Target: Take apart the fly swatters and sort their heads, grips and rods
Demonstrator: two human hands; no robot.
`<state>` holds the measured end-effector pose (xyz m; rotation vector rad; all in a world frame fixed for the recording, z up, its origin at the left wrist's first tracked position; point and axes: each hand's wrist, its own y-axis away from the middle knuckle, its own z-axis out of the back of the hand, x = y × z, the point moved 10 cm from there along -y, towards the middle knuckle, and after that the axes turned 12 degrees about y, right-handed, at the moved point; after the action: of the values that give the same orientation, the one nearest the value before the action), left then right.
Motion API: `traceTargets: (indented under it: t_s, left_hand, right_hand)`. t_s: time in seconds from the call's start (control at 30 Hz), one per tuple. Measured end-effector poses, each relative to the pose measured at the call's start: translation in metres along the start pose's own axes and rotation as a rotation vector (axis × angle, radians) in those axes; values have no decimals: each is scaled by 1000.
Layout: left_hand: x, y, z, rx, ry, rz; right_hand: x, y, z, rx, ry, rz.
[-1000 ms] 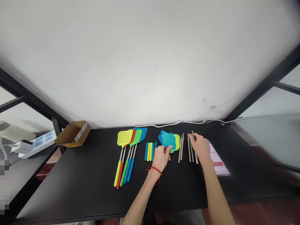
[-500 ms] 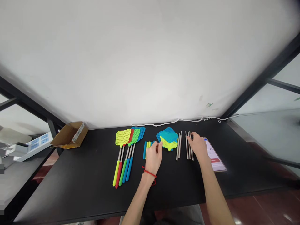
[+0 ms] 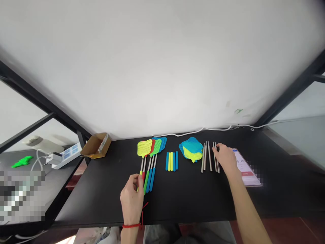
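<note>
This looks like a plain workroom, more a small assembly spot than a home. A long black table stands against a bare white wall inside a black metal frame. A white cable runs along the back, fly swatters lie in neat rows, and an open cardboard box and power strip sit off to the left.

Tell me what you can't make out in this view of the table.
- Left hand: covers the yellow-handled fly swatter and red-handled swatter low down; any grip is unclear.
- Right hand: hides parts of the metal rods.
- Device screen: text too small.
- Lower left: pixelated patch hides things.
</note>
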<state>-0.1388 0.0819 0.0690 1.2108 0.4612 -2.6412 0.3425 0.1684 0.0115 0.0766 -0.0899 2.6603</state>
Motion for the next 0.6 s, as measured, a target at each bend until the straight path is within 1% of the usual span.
traceTargets:
  t_s: [0.17,0.4,0.5,0.6]
  left_hand:
    - [-4,3,-6,36,-69,-120]
    - [-14,11,-24,145,-132,-133]
    - [-14,7,-28,152,-176,-125]
    - [-1,-8,-21,95,-251,-53]
  right_hand:
    - [1,3,4,-6,-15,3]
    - [1,4,15,-84,-44,-7]
    - [12,5,21,-140,-92,56]
    - [34,11,27,-167,-190,164]
